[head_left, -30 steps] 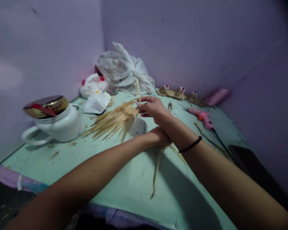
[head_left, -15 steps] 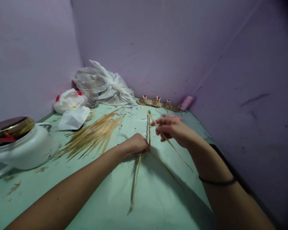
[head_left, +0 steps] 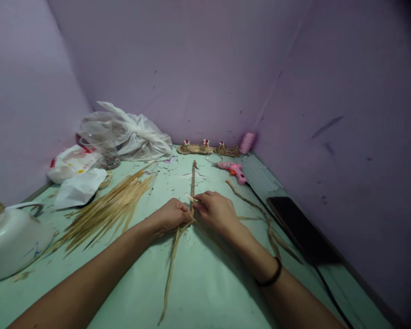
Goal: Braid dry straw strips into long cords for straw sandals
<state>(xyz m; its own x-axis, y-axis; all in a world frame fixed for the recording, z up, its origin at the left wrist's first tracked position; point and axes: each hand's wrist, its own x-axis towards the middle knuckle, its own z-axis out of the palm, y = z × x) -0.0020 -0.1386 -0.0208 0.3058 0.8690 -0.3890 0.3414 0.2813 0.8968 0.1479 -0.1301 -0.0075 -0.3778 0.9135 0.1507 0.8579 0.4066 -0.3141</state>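
Observation:
A thin braid of dry fibre (head_left: 193,180) runs away from me down the middle of the green table. My left hand (head_left: 174,214) is closed on the near end of the braid, and a loose strand (head_left: 171,269) trails from there toward me. Just right of it, my right hand (head_left: 215,209) pinches a pale fibre strip (head_left: 190,198), whose tip sticks out to the left across the braid. The fingertips of both hands are close together.
Loose dry strips (head_left: 109,208) lie left, beside a white pot (head_left: 17,242). Plastic bags (head_left: 133,135) and braided pieces (head_left: 195,149) stand behind. Rightward are a pink glue gun (head_left: 234,170), another braid (head_left: 250,202) and a black phone (head_left: 301,226).
My right hand has come down and in to the braid beside my left hand, bringing the strip. The view has shifted right, so the glue gun and phone show.

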